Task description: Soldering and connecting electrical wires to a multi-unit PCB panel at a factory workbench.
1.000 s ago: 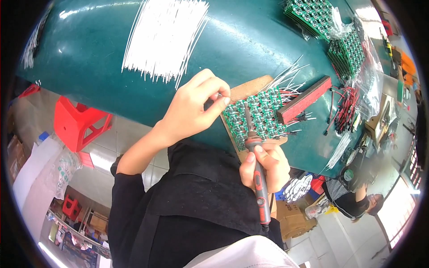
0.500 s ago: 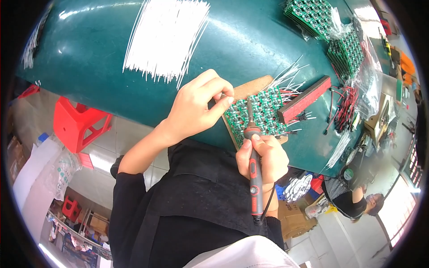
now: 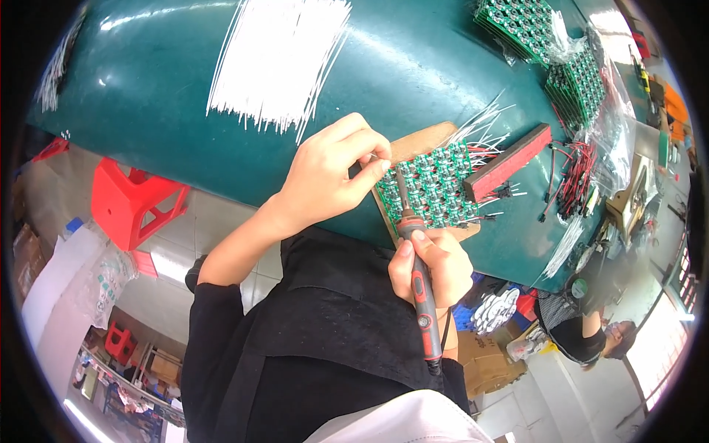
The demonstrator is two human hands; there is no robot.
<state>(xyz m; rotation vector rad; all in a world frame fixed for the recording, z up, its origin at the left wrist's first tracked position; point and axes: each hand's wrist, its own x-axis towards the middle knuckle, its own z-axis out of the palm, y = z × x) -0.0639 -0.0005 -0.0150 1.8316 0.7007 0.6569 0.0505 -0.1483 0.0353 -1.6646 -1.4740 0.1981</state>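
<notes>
Green circuit panel (image 3: pixel 437 186) on a brown board (image 3: pixel 425 140), at the table's (image 3: pixel 162 96) near edge. Right hand (image 3: pixel 436 269): fingers wrapped around a soldering iron (image 3: pixel 421 292). Left hand (image 3: pixel 332 166): thumb and forefinger pinched together by the panel's far-left corner; contents, if any, too small to tell. A slip of the iron could burn these fingertips.

Your left hand (image 3: pixel 330 168) hides anything it holds — you can't tell. The top edge crops the white wires (image 3: pixel 279 63).

Grn PCB panel (image 3: pixel 439 188), flat; gry/red soldering iron (image 3: pixel 421 295), slanted, tip over panel
</notes>
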